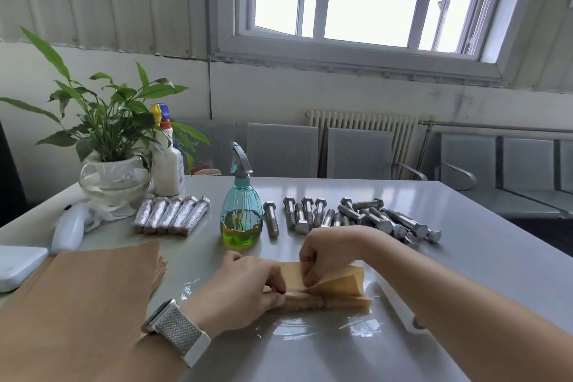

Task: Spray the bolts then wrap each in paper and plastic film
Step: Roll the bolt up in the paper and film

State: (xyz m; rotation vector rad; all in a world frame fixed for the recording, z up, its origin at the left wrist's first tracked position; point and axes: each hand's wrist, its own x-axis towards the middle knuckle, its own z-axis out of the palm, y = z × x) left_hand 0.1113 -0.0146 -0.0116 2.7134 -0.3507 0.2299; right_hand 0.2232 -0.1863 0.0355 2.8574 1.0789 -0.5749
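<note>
Head view: both hands (279, 276) curled around paper (328, 285).

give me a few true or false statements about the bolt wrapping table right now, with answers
1. Both hands are on the brown paper being rolled near the front of the table. True: the left hand and right hand both pinch the brown paper roll.
2. The spray bottle is lying on its side. False: the spray bottle stands upright, with yellow-green liquid in its lower part.
3. A row of wrapped bolts lies left of the spray bottle. True: the wrapped bolts lie side by side in front of the potted plant.
4. The bare bolts are stacked on the sheets of brown paper. False: the bare bolts lie on the table right of the bottle; the paper stack is at the left.
</note>
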